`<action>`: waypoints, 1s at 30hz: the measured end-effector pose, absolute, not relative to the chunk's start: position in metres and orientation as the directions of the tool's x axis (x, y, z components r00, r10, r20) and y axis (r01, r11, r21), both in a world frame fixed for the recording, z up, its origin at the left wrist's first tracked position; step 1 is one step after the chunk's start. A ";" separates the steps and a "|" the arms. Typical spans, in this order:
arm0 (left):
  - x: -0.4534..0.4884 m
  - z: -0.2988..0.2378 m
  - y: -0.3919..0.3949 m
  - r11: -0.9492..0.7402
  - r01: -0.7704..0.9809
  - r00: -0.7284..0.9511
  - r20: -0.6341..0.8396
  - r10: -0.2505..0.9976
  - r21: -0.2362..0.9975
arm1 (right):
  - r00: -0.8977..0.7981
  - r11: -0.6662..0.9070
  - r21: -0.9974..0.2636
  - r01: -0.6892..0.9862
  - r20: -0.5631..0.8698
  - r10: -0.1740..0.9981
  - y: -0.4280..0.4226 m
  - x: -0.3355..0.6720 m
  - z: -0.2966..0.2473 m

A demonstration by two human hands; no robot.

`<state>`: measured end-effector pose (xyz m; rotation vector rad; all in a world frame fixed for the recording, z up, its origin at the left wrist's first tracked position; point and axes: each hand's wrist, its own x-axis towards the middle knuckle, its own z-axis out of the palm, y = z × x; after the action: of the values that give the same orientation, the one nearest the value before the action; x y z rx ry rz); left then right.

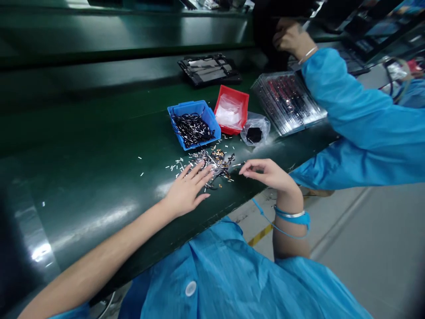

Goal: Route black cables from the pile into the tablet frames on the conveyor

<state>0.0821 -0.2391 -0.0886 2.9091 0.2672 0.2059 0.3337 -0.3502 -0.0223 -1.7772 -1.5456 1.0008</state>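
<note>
small parts (217, 163) lie between blue bin (209, 117) and table edge (229, 210).

Looks smooth and glossy on table (83, 146), like plastic on blue bin (210, 118), like metal on bits (218, 155), like creased cloth on smock (229, 274).

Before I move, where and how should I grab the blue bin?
Likely best: pinch the blue bin by its left rim, coming from the left. That edge stands raised; the red bin crowds the right, and loose parts lie by the near side.
</note>
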 end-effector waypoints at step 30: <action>0.103 -0.087 -0.233 -0.937 0.139 0.969 0.152 0.196 0.321 | 0.046 0.006 -0.928 0.372 0.025 0.999 -0.338 0.352 -0.011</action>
<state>0.1031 -0.2329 -0.0872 2.8054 0.2453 0.2607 0.3518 -0.3380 -0.0110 -1.4942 -1.4510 0.9547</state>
